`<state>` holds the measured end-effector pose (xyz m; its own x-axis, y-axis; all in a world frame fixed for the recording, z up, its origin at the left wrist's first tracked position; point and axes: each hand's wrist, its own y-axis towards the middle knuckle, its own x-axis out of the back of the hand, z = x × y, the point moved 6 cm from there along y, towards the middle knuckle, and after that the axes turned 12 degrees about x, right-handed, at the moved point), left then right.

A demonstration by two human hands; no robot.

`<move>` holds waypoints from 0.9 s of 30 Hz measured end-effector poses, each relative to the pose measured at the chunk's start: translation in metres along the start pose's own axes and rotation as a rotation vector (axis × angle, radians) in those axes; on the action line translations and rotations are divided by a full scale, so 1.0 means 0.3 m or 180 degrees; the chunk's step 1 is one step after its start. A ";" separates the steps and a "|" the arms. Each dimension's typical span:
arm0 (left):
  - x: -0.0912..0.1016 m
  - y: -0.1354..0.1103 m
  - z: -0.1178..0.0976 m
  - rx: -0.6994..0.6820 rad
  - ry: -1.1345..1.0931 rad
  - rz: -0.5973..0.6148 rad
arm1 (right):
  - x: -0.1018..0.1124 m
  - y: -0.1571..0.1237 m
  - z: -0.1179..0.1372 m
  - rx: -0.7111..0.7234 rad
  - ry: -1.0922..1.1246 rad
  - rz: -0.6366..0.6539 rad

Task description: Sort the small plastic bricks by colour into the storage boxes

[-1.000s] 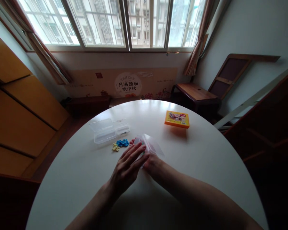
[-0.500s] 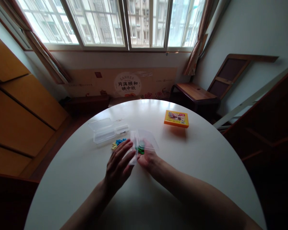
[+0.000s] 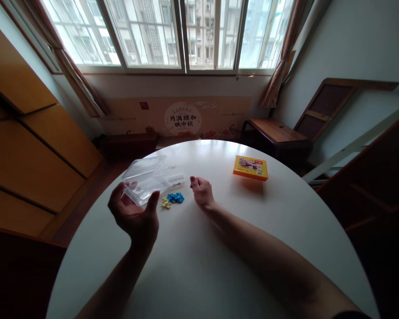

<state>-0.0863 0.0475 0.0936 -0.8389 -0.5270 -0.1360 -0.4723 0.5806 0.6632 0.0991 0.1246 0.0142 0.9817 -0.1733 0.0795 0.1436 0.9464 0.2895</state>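
Note:
My left hand [image 3: 136, 212] curls its fingers around the left end of a clear plastic box [image 3: 146, 188] with a raised lid, its thumb spread toward the box's near side. Just right of that box lies a small clear compartment piece [image 3: 177, 178]. Between my hands, a small pile of blue pieces [image 3: 175, 197] touches some pale yellow pieces [image 3: 166, 203] on the table. My right hand [image 3: 202, 192] is a closed fist above the table, right of the pile. Its fingers hide the green pieces seen in that palm half a second ago.
An orange-yellow printed box [image 3: 250, 168] sits toward the back right of the round white table [image 3: 219, 274]. Beyond the table are a wooden chair [image 3: 275, 129] at right and a low printed panel [image 3: 219, 116] under the window.
My left hand has moved left with the clear box, away from my right hand. The right hand has closed into a fist over the green pieces. The view has shifted slightly.

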 end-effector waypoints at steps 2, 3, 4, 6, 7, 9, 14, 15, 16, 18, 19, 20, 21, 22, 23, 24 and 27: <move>0.014 0.007 0.017 0.0039 0.0006 -0.0043 | -0.052 0.021 0.019 0.0570 -0.0998 0.0400; 0.019 0.010 0.024 0.0057 0.0004 -0.0060 | -0.078 0.027 0.021 0.0712 -0.1347 0.0548; 0.024 0.013 0.031 0.0081 0.0003 -0.0073 | -0.101 0.031 0.023 0.0803 -0.1605 0.0662; 0.032 0.021 0.045 0.0149 0.0019 -0.0103 | -0.143 0.035 0.024 0.0896 -0.1887 0.0888; 0.036 0.024 0.051 0.0182 0.0027 -0.0126 | -0.161 0.035 0.024 0.0926 -0.1941 0.1015; 0.046 0.029 0.062 0.0218 0.0015 -0.0188 | -0.190 0.032 0.023 0.0966 -0.1953 0.1271; 0.070 0.032 0.086 0.0289 0.0077 -0.0247 | -0.213 0.013 0.024 0.1062 -0.1751 0.1598; 0.075 0.033 0.093 0.0340 0.0074 -0.0218 | -0.212 0.010 0.024 0.1061 -0.1646 0.1577; 0.078 0.033 0.099 0.0390 0.0047 -0.0187 | -0.211 0.007 0.022 0.1048 -0.1509 0.1531; 0.085 0.033 0.111 0.0468 -0.0044 -0.0130 | -0.206 0.005 0.016 0.0959 -0.1128 0.1378; 0.089 0.033 0.116 0.0494 -0.0074 -0.0116 | -0.202 0.004 0.010 0.0887 -0.0897 0.1285; 0.092 0.033 0.121 0.0516 -0.0080 -0.0114 | -0.199 0.004 0.004 0.0798 -0.0636 0.1184; 0.095 0.032 0.125 0.0537 -0.0062 -0.0114 | -0.194 0.005 -0.004 0.0694 -0.0339 0.1067; 0.097 0.032 0.130 0.0561 -0.0035 -0.0115 | -0.188 0.007 -0.011 0.0573 -0.0004 0.0930; 0.099 0.031 0.134 0.0581 -0.0010 -0.0118 | -0.180 0.009 -0.019 0.0434 0.0354 0.0755; 0.100 0.029 0.137 0.0596 0.0011 -0.0119 | -0.169 0.010 -0.026 0.0286 0.0719 0.0555; 0.098 0.021 0.135 0.0584 0.0028 -0.0096 | -0.129 0.006 -0.028 -0.0002 0.1443 0.0022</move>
<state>-0.1249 0.0609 0.0639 -0.8216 -0.5509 -0.1467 -0.5393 0.6675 0.5134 0.0624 0.1352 0.0036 0.9384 -0.0302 -0.3443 0.1368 0.9473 0.2898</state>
